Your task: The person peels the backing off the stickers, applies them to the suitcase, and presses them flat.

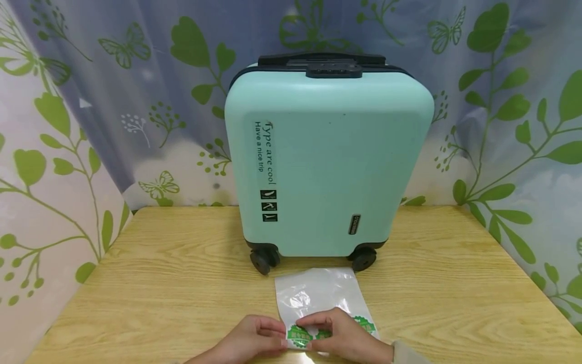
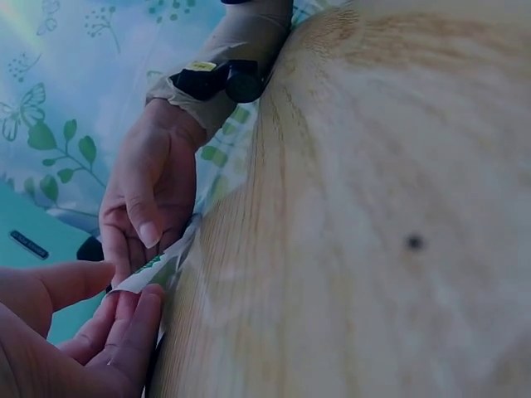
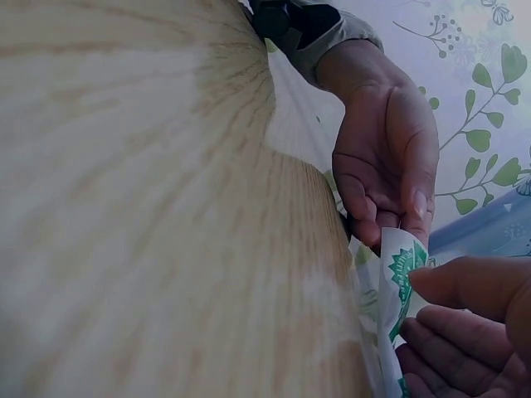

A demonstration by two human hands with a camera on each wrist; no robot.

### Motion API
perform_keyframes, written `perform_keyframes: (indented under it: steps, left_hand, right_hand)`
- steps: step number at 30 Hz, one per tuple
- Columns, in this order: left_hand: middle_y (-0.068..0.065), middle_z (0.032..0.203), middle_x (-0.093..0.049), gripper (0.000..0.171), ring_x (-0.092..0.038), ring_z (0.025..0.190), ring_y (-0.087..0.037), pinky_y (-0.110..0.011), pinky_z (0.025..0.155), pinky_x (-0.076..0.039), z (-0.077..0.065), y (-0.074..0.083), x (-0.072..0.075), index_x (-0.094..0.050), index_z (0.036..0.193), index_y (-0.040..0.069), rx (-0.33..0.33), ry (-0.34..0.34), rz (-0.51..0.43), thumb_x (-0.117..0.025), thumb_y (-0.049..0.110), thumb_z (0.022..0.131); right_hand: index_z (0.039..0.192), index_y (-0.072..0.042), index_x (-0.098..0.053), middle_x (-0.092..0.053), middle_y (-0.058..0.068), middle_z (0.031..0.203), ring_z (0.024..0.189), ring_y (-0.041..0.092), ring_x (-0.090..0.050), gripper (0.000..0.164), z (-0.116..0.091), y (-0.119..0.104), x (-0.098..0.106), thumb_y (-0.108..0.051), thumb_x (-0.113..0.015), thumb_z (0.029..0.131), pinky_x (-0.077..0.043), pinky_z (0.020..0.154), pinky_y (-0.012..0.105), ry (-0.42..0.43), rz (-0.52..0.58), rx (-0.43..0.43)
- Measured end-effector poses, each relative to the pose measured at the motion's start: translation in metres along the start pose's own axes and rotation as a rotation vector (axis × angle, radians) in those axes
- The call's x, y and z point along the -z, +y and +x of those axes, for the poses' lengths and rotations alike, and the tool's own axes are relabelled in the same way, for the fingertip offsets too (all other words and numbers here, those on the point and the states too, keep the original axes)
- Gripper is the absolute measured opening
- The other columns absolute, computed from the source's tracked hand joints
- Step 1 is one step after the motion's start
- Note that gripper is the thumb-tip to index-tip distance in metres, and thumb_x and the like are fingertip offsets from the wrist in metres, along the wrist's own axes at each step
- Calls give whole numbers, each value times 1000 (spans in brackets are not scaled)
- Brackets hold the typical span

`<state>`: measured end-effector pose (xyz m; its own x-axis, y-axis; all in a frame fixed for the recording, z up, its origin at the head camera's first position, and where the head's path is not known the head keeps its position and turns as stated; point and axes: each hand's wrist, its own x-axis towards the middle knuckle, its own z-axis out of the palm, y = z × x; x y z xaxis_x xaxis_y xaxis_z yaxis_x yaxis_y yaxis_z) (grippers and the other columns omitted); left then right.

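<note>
Sticker sheet [image 1: 320, 289], head view: flat on the desk [image 1: 159, 283] just in front of the mint-green suitcase [image 1: 329, 167], far edge towards its wheels. Green sticker row runs left to right along the near edge; blank glossy part reaches away from both hands. Left hand [image 1: 254, 339] at the near left corner; right hand [image 1: 347, 336] arched over the row, thumb and index finger straddling the leftmost sticker [image 1: 298, 335]. Both hands close to that sticker; left nearer the corner.

Left wrist view: left grip clamped on the sheet's end, thumb and fingers to either side.

Right wrist view: right fingertip touches green print; whether this grip pinches, cannot tell. Near edge looks lifted.
</note>
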<state>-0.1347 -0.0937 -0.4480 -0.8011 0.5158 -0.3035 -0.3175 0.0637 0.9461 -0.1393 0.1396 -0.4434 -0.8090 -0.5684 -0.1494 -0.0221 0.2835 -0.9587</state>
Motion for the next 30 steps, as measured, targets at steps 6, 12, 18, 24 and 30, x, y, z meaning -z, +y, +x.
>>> perform_keyframes:
  steps: [6,12,18,24,30]
  left_hand:
    - [-10,85,-69,19,-66,74,-12,-23,69,-55,1,-2,-3,-61,99,-15,-7,4,28,-66,-6,82]
    - [-12,76,-69,12,-64,64,-10,-24,61,-55,3,-3,-3,-64,91,-12,-1,27,78,-68,-4,82]
    - [-13,73,-70,10,-64,61,-9,-22,56,-53,3,-2,-4,-66,87,-9,-5,40,124,-69,-3,80]
    - [-14,70,-69,10,-64,58,-10,-23,54,-54,5,-1,-3,-67,85,-8,-17,41,132,-70,-1,79]
    - [-18,73,-69,13,-65,59,-12,-25,55,-55,6,1,0,-66,88,-10,-53,15,125,-69,1,81]
  right_hand:
    - [114,-9,-68,-65,8,117,101,6,-57,33,0,1,0,-10,-73,81,-45,81,15,1,11,9]
    - [114,-6,-67,-65,9,117,106,4,-56,34,0,1,0,-10,-71,81,-44,82,13,26,-12,25]
    - [115,-6,-67,-65,9,118,109,6,-56,34,-1,-1,0,-12,-71,82,-43,83,13,40,-21,20]
    - [115,-7,-67,-66,8,117,109,8,-57,33,-2,-3,-2,-13,-70,83,-43,86,15,48,-25,46]
    - [113,-6,-67,-66,9,114,103,7,-59,30,-3,-6,-6,-11,-69,84,-45,87,19,66,-20,140]
